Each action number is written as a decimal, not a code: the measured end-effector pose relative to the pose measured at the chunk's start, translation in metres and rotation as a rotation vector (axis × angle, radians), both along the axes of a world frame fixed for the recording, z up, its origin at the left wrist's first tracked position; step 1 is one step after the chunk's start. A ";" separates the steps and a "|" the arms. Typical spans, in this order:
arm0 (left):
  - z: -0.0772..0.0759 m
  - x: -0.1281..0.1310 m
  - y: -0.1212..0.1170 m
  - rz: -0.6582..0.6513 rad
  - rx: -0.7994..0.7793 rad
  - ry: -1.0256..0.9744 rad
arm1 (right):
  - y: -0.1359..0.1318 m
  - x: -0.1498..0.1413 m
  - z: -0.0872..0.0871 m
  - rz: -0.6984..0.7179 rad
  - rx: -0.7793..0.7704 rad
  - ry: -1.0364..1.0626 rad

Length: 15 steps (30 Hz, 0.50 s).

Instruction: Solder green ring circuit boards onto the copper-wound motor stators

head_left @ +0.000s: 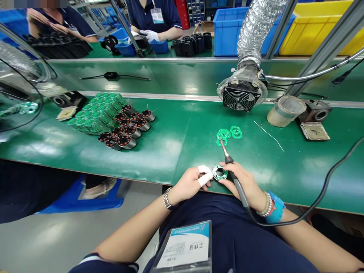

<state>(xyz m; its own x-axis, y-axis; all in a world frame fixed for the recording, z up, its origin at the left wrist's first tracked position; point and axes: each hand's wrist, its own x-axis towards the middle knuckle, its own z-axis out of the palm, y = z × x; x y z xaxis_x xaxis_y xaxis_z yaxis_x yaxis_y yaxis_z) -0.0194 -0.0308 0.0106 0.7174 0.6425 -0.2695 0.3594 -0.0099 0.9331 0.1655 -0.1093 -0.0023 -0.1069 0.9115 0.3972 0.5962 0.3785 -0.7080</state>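
Note:
A motor stator (pixel 218 177) topped with a round green circuit board stands at the table's front edge, between my hands. My left hand (pixel 196 181), with white covers on its fingers, is closed on the stator's left side. A soldering iron (pixel 237 185) lies in my right hand (pixel 247 182), its tip pointing away from me, above the board's level. The thumb and a finger of that same hand also touch the stator's right side. Just beyond the tip are several loose green ring-shaped circuit boards (pixel 236 132).
Wound motor stators (pixel 127 141) stand at left beside stacked green boards (pixel 98 113). A fume fan (pixel 240 98) hangs ahead. A tin-like pot (pixel 286 110), an iron stand (pixel 316 113) and a solder wire (pixel 269 135) are at right. The iron's cord (pixel 327 185) crosses my right forearm. Co-workers sit opposite.

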 end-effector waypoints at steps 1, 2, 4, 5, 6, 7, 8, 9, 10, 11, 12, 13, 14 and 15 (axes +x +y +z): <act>0.001 -0.003 0.002 -0.025 0.159 0.036 | -0.001 -0.002 -0.001 -0.011 0.006 0.002; 0.002 -0.006 0.003 -0.053 0.341 0.066 | -0.002 -0.003 -0.001 -0.017 0.012 0.005; 0.003 -0.011 0.004 -0.114 0.699 0.103 | -0.003 -0.004 -0.002 -0.023 0.022 0.010; 0.003 -0.013 0.004 -0.147 0.847 0.114 | -0.003 -0.004 -0.002 -0.023 0.025 0.012; 0.003 -0.014 0.004 -0.179 0.973 0.124 | -0.002 -0.004 -0.002 -0.022 0.023 0.013; 0.003 -0.014 0.003 -0.204 1.081 0.134 | -0.002 -0.004 -0.002 -0.021 0.020 0.013; 0.003 -0.014 0.003 -0.223 1.170 0.148 | -0.002 -0.004 -0.002 -0.019 0.017 0.013; 0.002 -0.014 0.002 -0.240 1.244 0.160 | -0.002 -0.003 -0.002 -0.015 0.014 0.013; 0.001 -0.014 0.002 -0.251 1.307 0.166 | -0.002 -0.003 -0.001 -0.011 0.013 0.012; 0.000 -0.013 0.002 -0.255 1.356 0.170 | -0.002 -0.003 -0.001 -0.010 0.014 0.011; -0.002 -0.012 0.001 -0.253 1.392 0.175 | -0.002 -0.003 -0.001 -0.010 0.018 0.010; -0.003 -0.012 0.001 -0.247 1.414 0.178 | -0.002 -0.003 -0.001 -0.010 0.023 0.008; -0.005 -0.011 0.001 -0.239 1.425 0.177 | -0.002 -0.004 -0.001 -0.012 0.027 0.006; -0.006 -0.011 0.001 -0.228 1.429 0.171 | -0.002 -0.004 -0.001 -0.013 0.027 0.003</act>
<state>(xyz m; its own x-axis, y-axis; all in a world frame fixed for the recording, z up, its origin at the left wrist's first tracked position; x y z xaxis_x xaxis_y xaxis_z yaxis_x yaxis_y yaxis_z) -0.0302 -0.0300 0.0042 0.8636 0.3094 0.3980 0.3267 -0.9448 0.0256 0.1618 -0.1112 -0.0036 -0.0937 0.9019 0.4216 0.5992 0.3892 -0.6996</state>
